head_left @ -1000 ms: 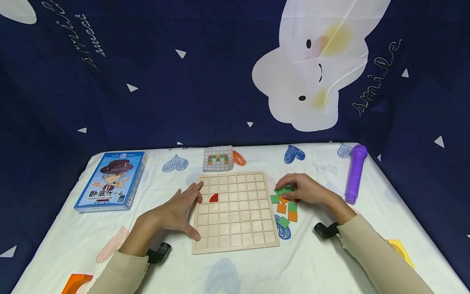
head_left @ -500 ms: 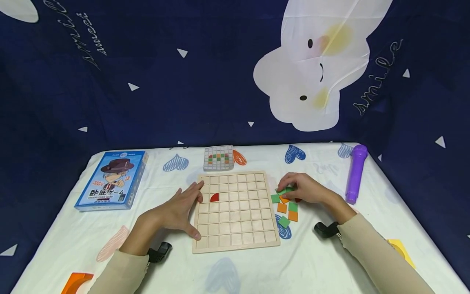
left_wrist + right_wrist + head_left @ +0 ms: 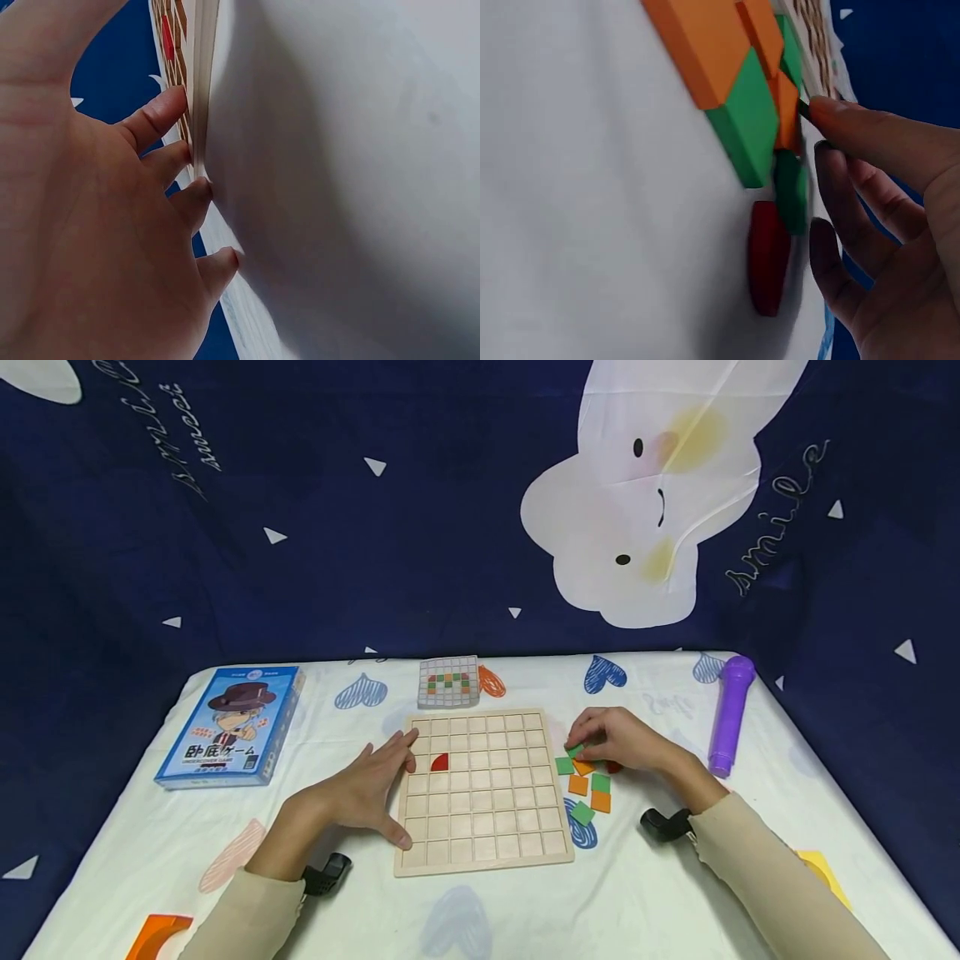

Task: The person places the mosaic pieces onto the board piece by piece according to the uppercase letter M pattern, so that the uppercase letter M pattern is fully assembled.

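Note:
A wooden grid board (image 3: 483, 867) lies on the table, with one red quarter-round tile (image 3: 440, 762) in a cell at its upper left. My left hand (image 3: 360, 793) rests along the board's left edge, thumb and fingers spread; in the left wrist view, fingertips (image 3: 174, 105) touch the wooden rim. To the right of the board, my right hand (image 3: 618, 739) pinches a green tile (image 3: 575, 750) between thumb and fingers, most of it hidden. Below that hand lie loose orange tiles (image 3: 578, 785), green tiles (image 3: 582, 813) and a red tile (image 3: 769, 259).
Behind the board lies a pattern card (image 3: 448, 683) printed with coloured cells. A blue game box (image 3: 232, 727) stands at left, a purple microphone (image 3: 729, 718) at right. An orange piece (image 3: 159, 935) and a yellow piece (image 3: 823, 875) lie near the front.
My right hand has shifted slightly and lifted a green tile a little off the pile. The left hand stays on the board's edge. The view has drifted slightly.

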Demonstrator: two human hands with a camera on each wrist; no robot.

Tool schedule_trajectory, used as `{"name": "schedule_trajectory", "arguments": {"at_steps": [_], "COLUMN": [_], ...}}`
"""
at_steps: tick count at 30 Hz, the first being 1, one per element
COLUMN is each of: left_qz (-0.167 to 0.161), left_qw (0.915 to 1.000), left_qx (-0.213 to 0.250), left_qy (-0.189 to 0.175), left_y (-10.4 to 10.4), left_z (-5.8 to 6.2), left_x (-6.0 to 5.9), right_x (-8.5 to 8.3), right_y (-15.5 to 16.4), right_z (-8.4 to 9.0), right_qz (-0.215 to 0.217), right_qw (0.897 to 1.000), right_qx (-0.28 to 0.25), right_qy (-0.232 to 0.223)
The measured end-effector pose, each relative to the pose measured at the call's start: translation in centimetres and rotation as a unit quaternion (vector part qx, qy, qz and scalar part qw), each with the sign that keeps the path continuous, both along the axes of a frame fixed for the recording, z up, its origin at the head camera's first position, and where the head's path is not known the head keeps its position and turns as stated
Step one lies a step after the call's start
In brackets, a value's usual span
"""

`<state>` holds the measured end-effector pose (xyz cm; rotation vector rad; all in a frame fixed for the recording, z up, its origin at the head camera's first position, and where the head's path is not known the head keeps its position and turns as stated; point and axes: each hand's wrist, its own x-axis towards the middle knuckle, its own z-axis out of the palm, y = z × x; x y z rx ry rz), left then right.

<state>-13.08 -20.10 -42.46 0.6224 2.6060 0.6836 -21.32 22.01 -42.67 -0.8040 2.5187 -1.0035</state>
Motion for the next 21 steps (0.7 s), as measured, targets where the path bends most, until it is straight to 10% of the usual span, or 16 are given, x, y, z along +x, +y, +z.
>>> {"name": "schedule_trajectory", "arguments": {"at_steps": [21], "left_qz": [-0.003], "left_qw": [1.0], "left_qx": [0.005], "left_qy": [0.003], "left_y": [0.0], "left_z": [0.2], "left_x": [0.1], "right_x": [-0.3], "right_y": [-2.6], "right_z": [0.8], "right_qz": [0.006], "right_qw": [0.999], "right_qx": [-0.048], "right_qy": [-0.003]}}
